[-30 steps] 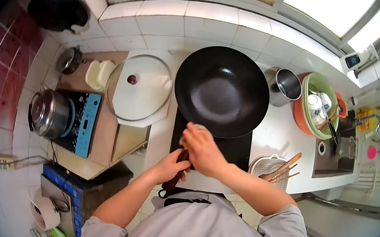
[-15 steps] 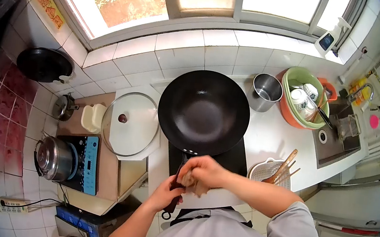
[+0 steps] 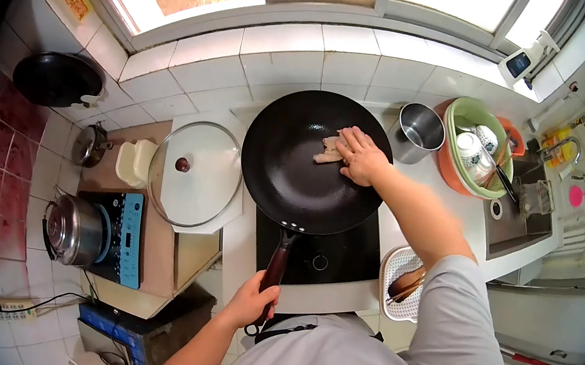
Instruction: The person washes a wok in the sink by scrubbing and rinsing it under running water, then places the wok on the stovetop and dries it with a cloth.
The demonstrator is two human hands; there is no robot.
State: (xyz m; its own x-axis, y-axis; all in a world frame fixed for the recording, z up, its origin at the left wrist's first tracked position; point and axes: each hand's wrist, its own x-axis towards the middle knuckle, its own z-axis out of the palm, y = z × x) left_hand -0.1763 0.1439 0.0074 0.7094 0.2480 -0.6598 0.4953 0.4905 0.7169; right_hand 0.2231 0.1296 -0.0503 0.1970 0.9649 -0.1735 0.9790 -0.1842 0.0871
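A large black wok (image 3: 300, 183) is held a little tilted above the black cooktop (image 3: 319, 263). The fingers of my left hand (image 3: 251, 299) are closed round its dark reddish-brown handle (image 3: 277, 262), near the hanging ring. Inside the wok, my right hand (image 3: 364, 156) presses a crumpled beige cloth (image 3: 328, 156) against the inner surface, right of the middle. The fingers of that hand are stretched over the cloth, and part of it sticks out on the left.
Left of the wok lies a glass lid (image 3: 196, 170); farther left, a steel pot (image 3: 75, 231) sits on a blue-edged cooker (image 3: 128, 241). To the right are a steel container (image 3: 417, 136), stacked basins (image 3: 450, 163) holding bowls, a sink (image 3: 519, 231) and a white basket (image 3: 394, 307) with wooden utensils.
My right hand has moved with the cloth from beside the handle up into the wok. My left hand stays on the handle, and the view has shifted slightly.
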